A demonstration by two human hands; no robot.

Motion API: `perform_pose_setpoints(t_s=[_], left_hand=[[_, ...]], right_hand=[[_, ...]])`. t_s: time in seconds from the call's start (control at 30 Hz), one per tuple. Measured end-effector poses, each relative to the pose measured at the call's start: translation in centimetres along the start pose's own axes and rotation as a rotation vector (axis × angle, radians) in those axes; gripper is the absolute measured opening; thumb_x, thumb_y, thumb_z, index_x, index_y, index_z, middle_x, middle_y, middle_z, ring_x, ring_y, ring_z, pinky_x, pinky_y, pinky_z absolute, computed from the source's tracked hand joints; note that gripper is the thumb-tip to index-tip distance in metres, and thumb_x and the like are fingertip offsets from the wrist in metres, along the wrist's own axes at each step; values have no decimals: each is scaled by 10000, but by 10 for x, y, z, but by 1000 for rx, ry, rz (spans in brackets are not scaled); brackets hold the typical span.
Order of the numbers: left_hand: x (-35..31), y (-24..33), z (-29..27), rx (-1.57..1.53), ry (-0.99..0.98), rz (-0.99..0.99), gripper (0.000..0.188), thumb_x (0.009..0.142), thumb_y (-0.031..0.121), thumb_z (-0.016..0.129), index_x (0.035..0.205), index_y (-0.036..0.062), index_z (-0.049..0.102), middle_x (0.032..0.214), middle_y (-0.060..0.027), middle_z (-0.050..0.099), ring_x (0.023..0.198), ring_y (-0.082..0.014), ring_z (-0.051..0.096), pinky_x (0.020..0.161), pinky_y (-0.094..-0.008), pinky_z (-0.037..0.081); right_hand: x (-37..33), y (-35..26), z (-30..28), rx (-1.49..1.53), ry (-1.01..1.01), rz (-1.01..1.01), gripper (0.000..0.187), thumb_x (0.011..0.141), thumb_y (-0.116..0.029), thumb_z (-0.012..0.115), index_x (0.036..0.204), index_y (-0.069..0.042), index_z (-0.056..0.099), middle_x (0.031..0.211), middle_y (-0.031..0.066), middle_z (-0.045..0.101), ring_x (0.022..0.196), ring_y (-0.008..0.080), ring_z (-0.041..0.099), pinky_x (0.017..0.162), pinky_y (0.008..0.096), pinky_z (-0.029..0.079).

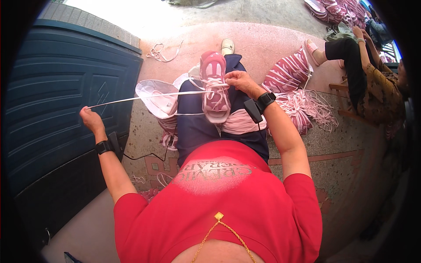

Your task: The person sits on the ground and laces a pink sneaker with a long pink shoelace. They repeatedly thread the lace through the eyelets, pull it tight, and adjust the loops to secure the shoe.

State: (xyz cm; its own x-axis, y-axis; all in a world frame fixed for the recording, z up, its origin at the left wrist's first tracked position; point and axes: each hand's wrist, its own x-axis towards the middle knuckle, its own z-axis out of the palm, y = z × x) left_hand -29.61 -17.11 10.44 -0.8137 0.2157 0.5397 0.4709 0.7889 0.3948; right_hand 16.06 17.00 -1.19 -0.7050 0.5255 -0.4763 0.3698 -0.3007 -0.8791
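A pink and white sneaker upper (213, 70) lies over my thighs, its toe pointing away from me. A white shoelace (144, 99) runs taut from its eyelets far out to the left. My left hand (91, 119) pinches the end of that lace near the blue door. At the upper's right edge my right hand (244, 82) is closed, thumb and finger pinched on the lace by the eyelets. What exactly lies between those fingertips is partly hidden. A white shoe-shaped piece (158, 100) sits beside my left thigh, and a pink lace bundle (242, 122) lies at my right thigh.
A blue panelled door (66, 101) stands close on the left. Stacked pink uppers (287, 70) and loose pink laces (320, 107) lie on the floor to the right. A loose white lace (164, 51) lies ahead. Another person (379, 87) sits at the far right.
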Motion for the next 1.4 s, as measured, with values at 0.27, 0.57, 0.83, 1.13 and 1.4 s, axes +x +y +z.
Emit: perform_pose_setpoints(t_s=[0.27, 0.57, 0.83, 1.13, 1.4], left_hand=[[51, 13, -1, -1542, -426, -807, 59, 942, 63, 428, 938, 67, 486, 606, 19, 329, 495, -95, 313, 451, -252, 286], [-159, 256, 110, -514, -1641, 60, 328, 762, 205, 712, 1045, 49, 657, 745, 33, 551, 592, -46, 441, 499, -207, 352], [-196, 305, 125, -44, -1484, 1008, 343, 674, 233, 729, 901, -16, 661, 815, -202, 650, 773, -288, 639, 697, -376, 483], [-183, 283, 130, -792, -1687, 210, 223, 821, 197, 641, 967, 30, 620, 726, -48, 621, 633, -119, 559, 567, -256, 443], [-146, 261, 99, -745, -1709, -225, 218, 849, 170, 612, 1044, 75, 587, 691, 28, 583, 455, -8, 369, 396, -159, 251]], right_hand=[[-13, 18, 8, -180, 147, -249, 243, 816, -157, 619, 971, 25, 660, 843, 99, 686, 780, 161, 636, 716, 303, 498], [-46, -11, 47, -675, 31, -99, 396, 763, -405, 648, 705, -16, 699, 705, 168, 657, 703, 320, 649, 666, 399, 503], [-38, 13, 44, -628, 92, -117, 347, 749, -338, 653, 669, -1, 664, 732, 202, 635, 748, 364, 629, 701, 459, 489], [-31, 25, 52, -749, 164, -244, 229, 759, -258, 678, 801, -34, 649, 925, 173, 566, 925, 353, 535, 796, 444, 450], [-35, 19, 53, -774, 200, -329, 151, 789, -187, 644, 831, -42, 634, 962, 164, 553, 947, 341, 518, 810, 438, 447]])
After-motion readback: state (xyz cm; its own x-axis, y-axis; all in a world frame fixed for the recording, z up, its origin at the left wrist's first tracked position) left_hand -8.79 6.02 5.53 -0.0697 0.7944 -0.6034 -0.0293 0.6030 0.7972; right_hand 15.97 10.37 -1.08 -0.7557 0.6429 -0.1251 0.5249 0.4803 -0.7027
